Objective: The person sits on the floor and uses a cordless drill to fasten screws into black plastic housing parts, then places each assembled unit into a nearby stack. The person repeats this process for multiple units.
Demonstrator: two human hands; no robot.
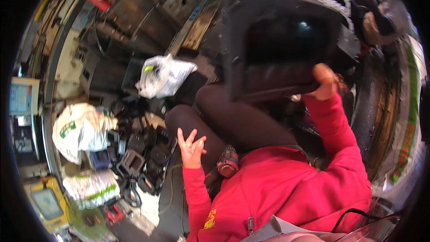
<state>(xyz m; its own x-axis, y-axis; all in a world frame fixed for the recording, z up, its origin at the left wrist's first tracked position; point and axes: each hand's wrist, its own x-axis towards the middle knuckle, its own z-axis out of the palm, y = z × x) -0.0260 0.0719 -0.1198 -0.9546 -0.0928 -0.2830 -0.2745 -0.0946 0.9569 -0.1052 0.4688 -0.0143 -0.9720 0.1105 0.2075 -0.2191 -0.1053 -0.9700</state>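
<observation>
My right hand [325, 83] grips the lower right corner of a large black housing with a dark glossy screen-like panel [286, 40], tilted and held up beyond my knees. Its outline is somewhat blurred. My left hand [191, 150] is raised beside my left thigh, fingers spread, with nothing in it. A red and black power tool, seemingly a cordless drill [227, 163], lies against my lap between my arms. Part of it is hidden by my jacket.
Left of my legs lies a heap of black plastic frames [132, 162]. White sacks [83, 130] and a silvery plastic bag [165, 77] sit around it. A yellow-framed device [46, 201] stands at lower left. Another person [380, 18] is at the upper right, near a long sack [405, 121].
</observation>
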